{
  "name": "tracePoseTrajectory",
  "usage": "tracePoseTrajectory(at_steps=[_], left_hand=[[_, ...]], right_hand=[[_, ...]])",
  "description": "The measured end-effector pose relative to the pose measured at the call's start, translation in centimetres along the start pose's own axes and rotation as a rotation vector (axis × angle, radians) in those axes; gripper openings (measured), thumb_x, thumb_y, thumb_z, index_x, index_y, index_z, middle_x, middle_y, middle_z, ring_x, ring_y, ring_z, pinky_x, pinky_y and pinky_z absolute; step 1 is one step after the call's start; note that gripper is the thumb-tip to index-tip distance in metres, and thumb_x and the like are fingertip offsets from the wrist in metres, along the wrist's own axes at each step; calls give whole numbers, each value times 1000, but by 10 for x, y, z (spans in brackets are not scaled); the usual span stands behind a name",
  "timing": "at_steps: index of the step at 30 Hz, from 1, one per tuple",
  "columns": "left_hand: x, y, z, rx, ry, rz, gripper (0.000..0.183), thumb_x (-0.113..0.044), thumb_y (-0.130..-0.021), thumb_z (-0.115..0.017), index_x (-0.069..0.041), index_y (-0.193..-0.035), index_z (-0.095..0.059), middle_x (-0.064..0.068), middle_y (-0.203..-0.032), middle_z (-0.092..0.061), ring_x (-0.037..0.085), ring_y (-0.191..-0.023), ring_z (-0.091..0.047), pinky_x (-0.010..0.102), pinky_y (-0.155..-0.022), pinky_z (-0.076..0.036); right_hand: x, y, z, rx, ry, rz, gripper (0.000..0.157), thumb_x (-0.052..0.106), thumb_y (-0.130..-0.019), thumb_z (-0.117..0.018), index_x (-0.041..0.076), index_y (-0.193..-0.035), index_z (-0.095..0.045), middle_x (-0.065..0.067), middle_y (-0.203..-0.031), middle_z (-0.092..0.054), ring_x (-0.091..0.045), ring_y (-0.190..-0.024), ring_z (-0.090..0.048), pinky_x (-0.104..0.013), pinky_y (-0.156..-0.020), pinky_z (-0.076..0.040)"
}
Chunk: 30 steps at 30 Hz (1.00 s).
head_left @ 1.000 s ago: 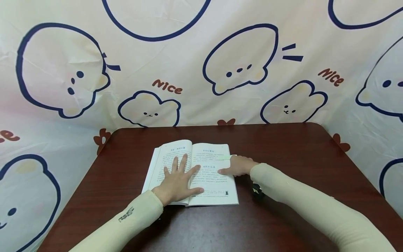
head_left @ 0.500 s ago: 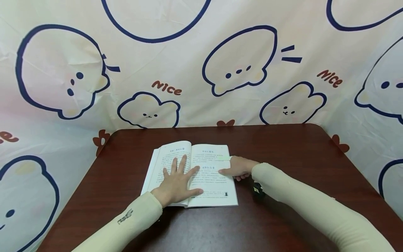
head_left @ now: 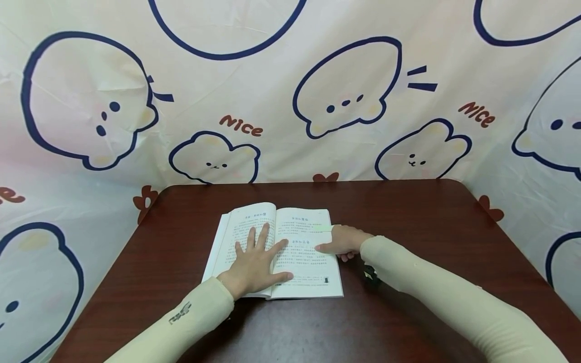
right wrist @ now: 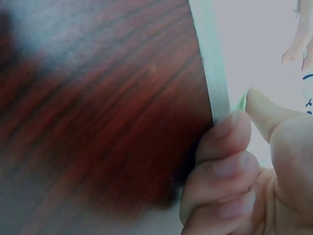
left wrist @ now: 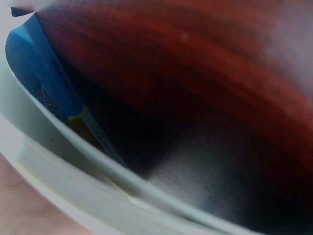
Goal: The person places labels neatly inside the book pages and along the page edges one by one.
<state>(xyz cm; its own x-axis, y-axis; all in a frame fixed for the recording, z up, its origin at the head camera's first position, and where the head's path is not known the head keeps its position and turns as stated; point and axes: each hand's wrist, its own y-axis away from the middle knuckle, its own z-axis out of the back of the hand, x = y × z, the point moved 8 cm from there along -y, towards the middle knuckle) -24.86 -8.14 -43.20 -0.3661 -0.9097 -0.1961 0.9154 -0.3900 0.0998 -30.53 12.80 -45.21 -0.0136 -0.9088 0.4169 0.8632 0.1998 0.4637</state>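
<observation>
An open book (head_left: 308, 290) with printed white pages lies on the table in the head view. My left hand (head_left: 254, 264) rests on it with fingers spread, across the left page and the fold. At the right page's outer edge, my right hand (head_left: 347, 239) pinches a pale green sticky tab (head_left: 323, 228). The right wrist view shows a sliver of that tab (right wrist: 242, 104) between thumb and finger, with the other fingers (right wrist: 230, 169) curled beside the book's edge (right wrist: 211, 68). In the left wrist view, a blue part of the cover (left wrist: 54, 73) shows below the sleeve; the left fingers are hidden there.
The dark reddish-brown table (head_left: 408, 212) extends around the book. Behind and at both sides hangs a pale cloth (head_left: 281, 91) printed with cartoon animals. A black band (head_left: 371, 275) shows under the right sleeve.
The lower curled fingers of my right hand have come into sight beneath it at the page edge. My left hand and the book keep their places.
</observation>
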Motion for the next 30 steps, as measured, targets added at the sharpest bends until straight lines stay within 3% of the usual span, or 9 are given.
tracePoseTrajectory(at_steps=[5, 9, 16, 23, 30], left_hand=[[-1, 1, -1, 6, 13, -1, 85, -75, -85, -59, -31, -155, -41, 22, -170, -8, 58, -152, -10, 86, -103, -21], [-1, 1, -2, 1, 12, -4, 85, -75, -85, -60, -31, -155, -41, 23, -170, -9, 59, -151, -11, 86, -103, -22], [0, 1, -1, -12, 5, -7, 85, -74, -85, -60, -30, -155, -41, 24, -169, -9, 59, -151, -11, 86, -103, -23], [1, 1, -1, -20, 5, -7, 85, -74, -85, -60, -30, -154, -42, 24, -169, -10, 60, -151, -12, 86, -102, -24], [-1, 1, -1, -18, 2, -10, 85, -75, -85, -60, -30, -154, -42, 24, -169, -10, 59, -151, -11, 86, -102, -23]], right_hand=[[-5, -1, -4, 43, -32, 34, 32, 47, -95, -67, 15, -93, -70, -3, -56, -60, -13, -43, -51, -23, -42, -36], [-7, 0, -4, 85, -55, 41, 37, 44, -98, -64, 13, -78, -73, -2, -53, -59, -12, -42, -50, -22, -42, -34], [-4, 3, -2, 84, -74, 57, 34, 42, -98, -65, 13, -80, -72, -2, -51, -57, -12, -41, -50, -22, -41, -32], [-7, 1, -2, 125, -64, 90, 51, 44, -100, -60, 13, -60, -66, 1, -49, -59, -10, -40, -53, -21, -42, -36], [-9, 2, 0, 152, -84, 106, 56, 44, -101, -58, 13, -54, -62, 1, -50, -61, -10, -42, -56, -22, -43, -42]])
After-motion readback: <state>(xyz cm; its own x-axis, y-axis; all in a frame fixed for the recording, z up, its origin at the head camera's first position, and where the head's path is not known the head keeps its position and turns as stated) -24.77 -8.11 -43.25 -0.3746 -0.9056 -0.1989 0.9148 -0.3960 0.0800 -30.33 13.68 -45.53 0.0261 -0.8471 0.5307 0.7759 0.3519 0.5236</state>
